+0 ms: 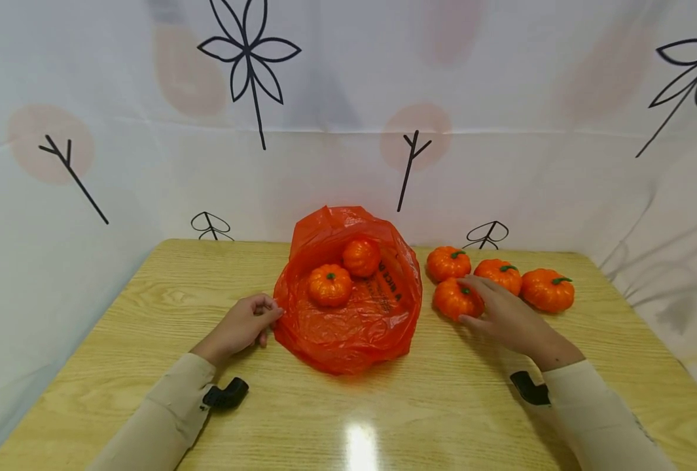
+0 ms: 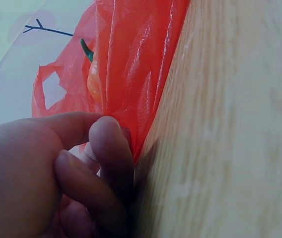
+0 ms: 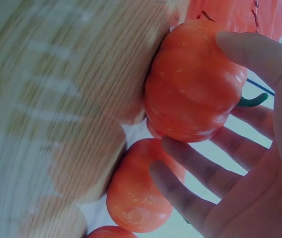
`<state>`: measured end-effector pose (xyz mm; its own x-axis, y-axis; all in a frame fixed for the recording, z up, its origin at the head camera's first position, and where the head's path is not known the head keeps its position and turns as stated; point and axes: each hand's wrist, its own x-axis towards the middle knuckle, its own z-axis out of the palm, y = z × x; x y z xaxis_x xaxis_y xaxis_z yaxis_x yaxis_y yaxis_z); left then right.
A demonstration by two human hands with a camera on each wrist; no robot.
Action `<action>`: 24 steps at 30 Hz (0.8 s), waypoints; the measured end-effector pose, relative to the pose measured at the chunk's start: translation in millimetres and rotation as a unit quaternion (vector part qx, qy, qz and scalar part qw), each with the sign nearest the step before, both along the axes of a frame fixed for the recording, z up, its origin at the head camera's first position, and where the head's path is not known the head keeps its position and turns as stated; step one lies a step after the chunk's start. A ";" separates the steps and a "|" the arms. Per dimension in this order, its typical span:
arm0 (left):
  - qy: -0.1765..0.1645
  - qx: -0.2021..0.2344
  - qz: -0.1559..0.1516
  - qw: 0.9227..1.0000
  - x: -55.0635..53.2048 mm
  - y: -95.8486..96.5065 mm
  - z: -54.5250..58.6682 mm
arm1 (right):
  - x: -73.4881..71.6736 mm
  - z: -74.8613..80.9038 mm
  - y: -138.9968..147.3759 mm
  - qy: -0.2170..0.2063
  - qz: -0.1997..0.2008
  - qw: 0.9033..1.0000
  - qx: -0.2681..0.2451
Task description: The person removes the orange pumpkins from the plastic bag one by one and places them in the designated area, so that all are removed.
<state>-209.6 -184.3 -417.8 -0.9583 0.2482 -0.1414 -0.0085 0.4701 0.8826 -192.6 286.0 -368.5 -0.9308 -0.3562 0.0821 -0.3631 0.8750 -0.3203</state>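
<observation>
On the table an orange-red plastic bag (image 1: 348, 333) lies with its mouth spread wide, two small orange pumpkins (image 1: 330, 285) with green stems inside it. My left hand (image 1: 241, 327) pinches the bag's left rim between thumb and fingers; in the left wrist view, the fingers (image 2: 112, 144) meet on the thin plastic. To the right of the bag, my right hand (image 1: 504, 320) holds the nearest loose pumpkin (image 1: 455, 299). In the right wrist view, its thumb lies on one side of this pumpkin (image 3: 195, 82) and the fingers reach round the other, partly hidden behind it.
Beyond and right of the held pumpkin sit three more: one at the back (image 1: 447, 263), one in the middle (image 1: 499, 275) and one farthest right (image 1: 547, 290). A white patterned cloth (image 1: 324, 170) hangs behind the wooden table (image 1: 301, 425). Black wrist mounts (image 1: 226, 394) stick out from both sleeves.
</observation>
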 end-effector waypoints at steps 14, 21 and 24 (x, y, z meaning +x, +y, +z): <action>-0.002 0.005 -0.004 1.000 -0.7 -0.8 -1.8 | -0.2 0.4 -0.6 -0.002 -0.002 1.000 0.003; -0.005 0.006 0.000 1.000 0.8 0.0 -0.7 | -0.1 0.8 -0.5 0.005 0.006 1.000 0.004; -0.006 0.006 0.001 1.000 1.5 0.7 0.5 | 0.9 0.9 0.4 0.002 0.006 1.000 0.004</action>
<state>-208.0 -183.5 -417.3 -0.9573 0.2472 -0.1501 -0.0204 0.4598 0.8878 -191.7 286.3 -367.6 -0.9259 -0.3687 0.0826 -0.3754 0.8730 -0.3114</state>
